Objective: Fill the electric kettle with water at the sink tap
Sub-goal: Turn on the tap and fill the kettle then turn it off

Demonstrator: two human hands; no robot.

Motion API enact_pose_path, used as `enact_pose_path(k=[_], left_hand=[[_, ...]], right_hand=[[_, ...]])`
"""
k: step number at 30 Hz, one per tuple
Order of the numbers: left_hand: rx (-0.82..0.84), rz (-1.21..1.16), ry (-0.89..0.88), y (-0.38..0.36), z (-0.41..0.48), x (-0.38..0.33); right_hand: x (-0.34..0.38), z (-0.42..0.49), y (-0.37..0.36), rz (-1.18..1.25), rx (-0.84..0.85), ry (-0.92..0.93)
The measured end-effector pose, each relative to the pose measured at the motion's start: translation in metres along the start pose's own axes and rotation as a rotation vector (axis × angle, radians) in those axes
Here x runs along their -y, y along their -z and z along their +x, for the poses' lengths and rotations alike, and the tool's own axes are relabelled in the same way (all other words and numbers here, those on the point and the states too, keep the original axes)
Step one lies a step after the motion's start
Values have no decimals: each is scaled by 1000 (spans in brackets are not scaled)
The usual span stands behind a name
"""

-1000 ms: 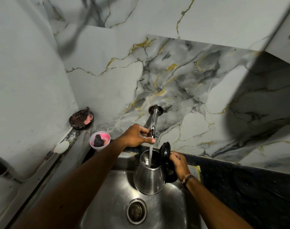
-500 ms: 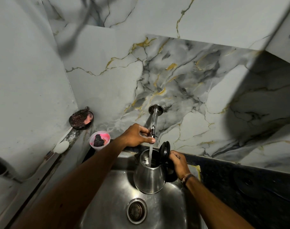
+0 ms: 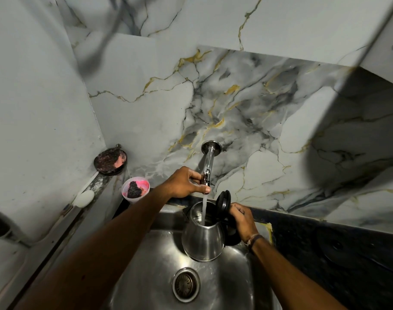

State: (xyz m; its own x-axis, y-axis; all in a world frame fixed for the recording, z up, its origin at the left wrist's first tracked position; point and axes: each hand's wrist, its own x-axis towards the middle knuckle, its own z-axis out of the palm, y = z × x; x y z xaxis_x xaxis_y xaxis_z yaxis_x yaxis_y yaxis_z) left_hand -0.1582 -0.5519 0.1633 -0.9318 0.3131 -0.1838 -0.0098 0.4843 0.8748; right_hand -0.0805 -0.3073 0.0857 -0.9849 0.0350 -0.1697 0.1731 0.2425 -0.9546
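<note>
A steel electric kettle (image 3: 202, 240) is held upright over the steel sink (image 3: 150, 285), its black lid (image 3: 223, 200) flipped open. My right hand (image 3: 242, 220) grips the kettle's black handle on its right side. A chrome tap (image 3: 208, 162) sticks out of the marble wall, and my left hand (image 3: 184, 183) is closed on its end. A stream of water (image 3: 204, 210) runs from the tap straight down into the kettle's open mouth.
The sink drain (image 3: 186, 284) lies below the kettle. A pink cup with a dark scrubber (image 3: 135, 190) and a round dark dish (image 3: 110, 159) sit on the left ledge, beside a white soap bar (image 3: 85, 198). A dark counter (image 3: 338, 260) runs along the right.
Almost nothing has moved; both hands hold their places and water keeps running into the kettle.
</note>
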Motion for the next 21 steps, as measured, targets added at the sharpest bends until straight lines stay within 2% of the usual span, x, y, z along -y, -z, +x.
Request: enact_pose_path(k=[10,12,17,21], left_hand=[[-48,30,26,-4,-4,-6],[-123,89,61,-8,-6,-8],[-461,361,139,-32,-9,-23],[-538,429,181,-43,-10,-30]], right_hand=[[-4,2,-1,10,-10,8],[-3,1,-1,9,-10,9],[-1,1,0,28,-20,22],[3,0,0,34,-26,24]])
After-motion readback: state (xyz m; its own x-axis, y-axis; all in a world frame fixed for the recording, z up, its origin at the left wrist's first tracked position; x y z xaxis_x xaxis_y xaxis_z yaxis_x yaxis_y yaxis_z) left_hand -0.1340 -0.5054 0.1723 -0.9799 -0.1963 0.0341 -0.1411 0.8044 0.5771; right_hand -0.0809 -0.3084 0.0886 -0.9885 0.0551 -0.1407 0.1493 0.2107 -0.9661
